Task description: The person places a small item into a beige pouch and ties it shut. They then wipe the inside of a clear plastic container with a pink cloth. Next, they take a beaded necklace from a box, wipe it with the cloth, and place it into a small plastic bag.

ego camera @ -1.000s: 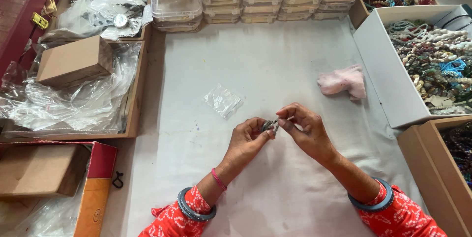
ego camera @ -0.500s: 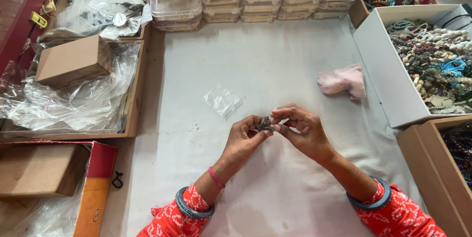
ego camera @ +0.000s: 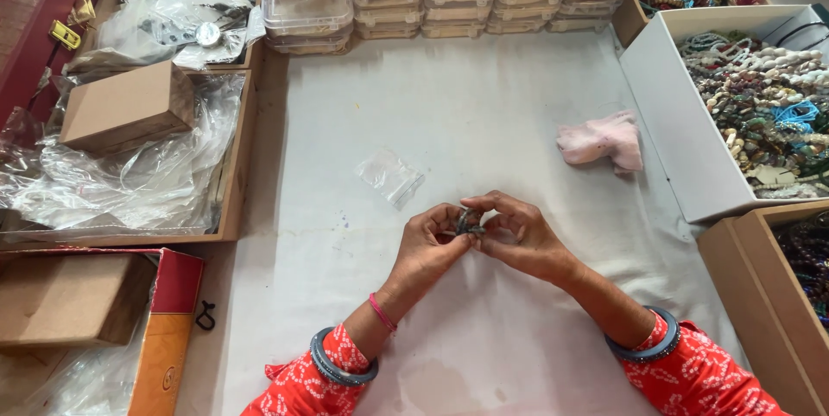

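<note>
left hand (ego camera: 429,242) and right hand (ego camera: 516,239) fingertips pinching small dark beaded piece (ego camera: 469,222), mostly hidden between fingers, shape unclear, clear plastic bag (ego camera: 391,176) just beyond fingertips

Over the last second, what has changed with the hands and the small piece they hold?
The right hand moved a little lower and closed in on the left hand; its fingers now curl around the small dark beaded piece, which both hands kept pinching throughout. Nothing was let go. The clear plastic bag, the pink cloth and the white box of beads stayed where they were.
</note>
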